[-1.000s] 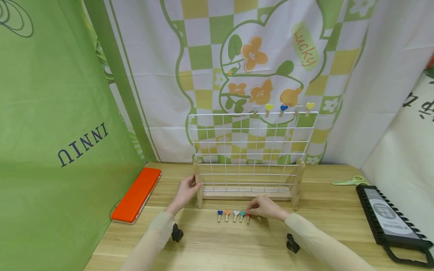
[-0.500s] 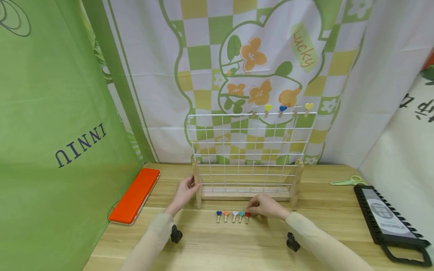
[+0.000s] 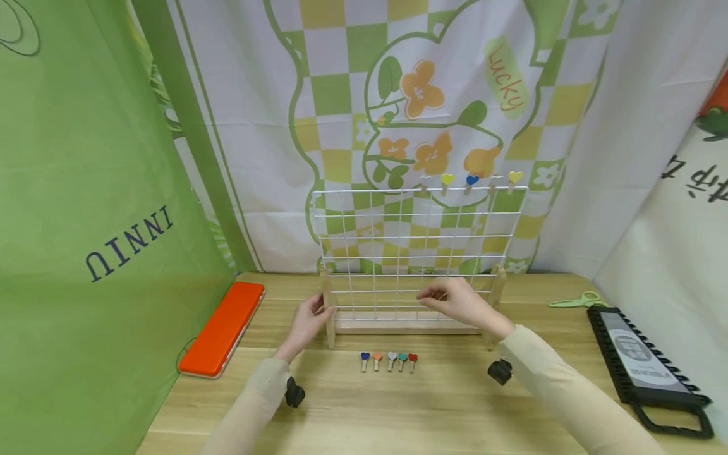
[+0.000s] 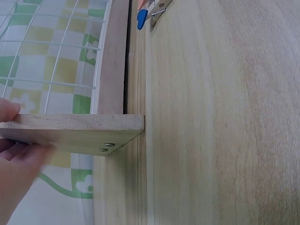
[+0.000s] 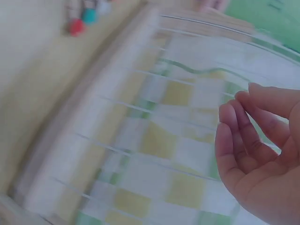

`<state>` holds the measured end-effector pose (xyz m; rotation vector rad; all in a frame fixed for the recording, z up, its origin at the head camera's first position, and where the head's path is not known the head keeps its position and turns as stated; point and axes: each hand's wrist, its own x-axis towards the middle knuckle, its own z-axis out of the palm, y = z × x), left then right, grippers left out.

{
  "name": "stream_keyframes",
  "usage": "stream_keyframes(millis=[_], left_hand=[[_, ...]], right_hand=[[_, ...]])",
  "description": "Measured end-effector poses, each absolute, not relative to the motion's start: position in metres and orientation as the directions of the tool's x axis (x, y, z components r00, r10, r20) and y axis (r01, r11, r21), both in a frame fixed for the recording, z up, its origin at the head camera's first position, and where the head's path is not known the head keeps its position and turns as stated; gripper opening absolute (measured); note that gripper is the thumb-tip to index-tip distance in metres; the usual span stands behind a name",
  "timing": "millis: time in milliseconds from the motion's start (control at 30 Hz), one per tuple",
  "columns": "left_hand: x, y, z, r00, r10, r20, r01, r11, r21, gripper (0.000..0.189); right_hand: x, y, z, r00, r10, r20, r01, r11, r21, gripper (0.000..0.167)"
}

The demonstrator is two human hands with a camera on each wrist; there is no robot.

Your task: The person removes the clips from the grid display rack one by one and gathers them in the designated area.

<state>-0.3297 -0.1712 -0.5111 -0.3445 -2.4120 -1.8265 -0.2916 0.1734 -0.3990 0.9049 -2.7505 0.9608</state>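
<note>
A white wire grid rack (image 3: 418,237) stands upright in a wooden base. My left hand (image 3: 306,323) grips its left wooden leg (image 4: 75,123), thumb on one side and fingers on the other. In front of the rack lies a short row of mini heart clothespins: dark blue (image 3: 365,360), orange (image 3: 378,359), white (image 3: 392,359), teal (image 3: 402,359) and red (image 3: 412,360). Raised above that row, before the grid's lower right, my right hand (image 3: 462,302) holds nothing; its fingers are loosely curled (image 5: 262,140). More heart pegs, including a blue one (image 3: 472,181), sit along the rack's top wire.
An orange-red case (image 3: 223,328) lies at the table's left. At the right are green scissors (image 3: 580,301) and a black-edged board with a handle (image 3: 643,366). A patterned curtain (image 3: 239,126) hangs behind the rack.
My right hand has let go of the red clothespin, which stays at the row's right end, and has risen up in front of the grid. The left hand keeps its grip.
</note>
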Motion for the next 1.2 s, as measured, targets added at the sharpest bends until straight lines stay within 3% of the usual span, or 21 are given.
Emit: stream_keyframes(millis=[300,533,933,1033,1200], left_hand=[[-0.325,-0.168,-0.508,-0.969,0.082,0.232,0.246,0.298,0.922,0.055],[-0.324,-0.164,-0.509,-0.965,0.057,0.258,0.263,0.277,0.924,0.054],[-0.32,-0.158,-0.514,-0.967,-0.011,0.254,0.24,0.296,0.924,0.05],[-0.318,-0.157,-0.515,-0.965,-0.021,0.26,0.244,0.288,0.926,0.049],[-0.318,-0.155,-0.518,-0.966,-0.028,0.256,0.24,0.262,0.935,0.047]], right_hand=[[-0.283,0.177,-0.326,-0.749,-0.47,0.467,-0.657,0.619,-0.43,0.012],[-0.277,0.182,-0.278,-0.633,-0.41,0.656,-0.73,0.599,-0.33,0.013],[-0.295,0.177,-0.222,-0.452,-0.337,0.826,-0.778,0.602,-0.181,0.011],[-0.304,0.176,-0.214,-0.444,-0.333,0.832,-0.766,0.623,-0.16,0.01],[-0.315,0.177,-0.209,-0.483,-0.349,0.803,-0.737,0.657,-0.158,0.012]])
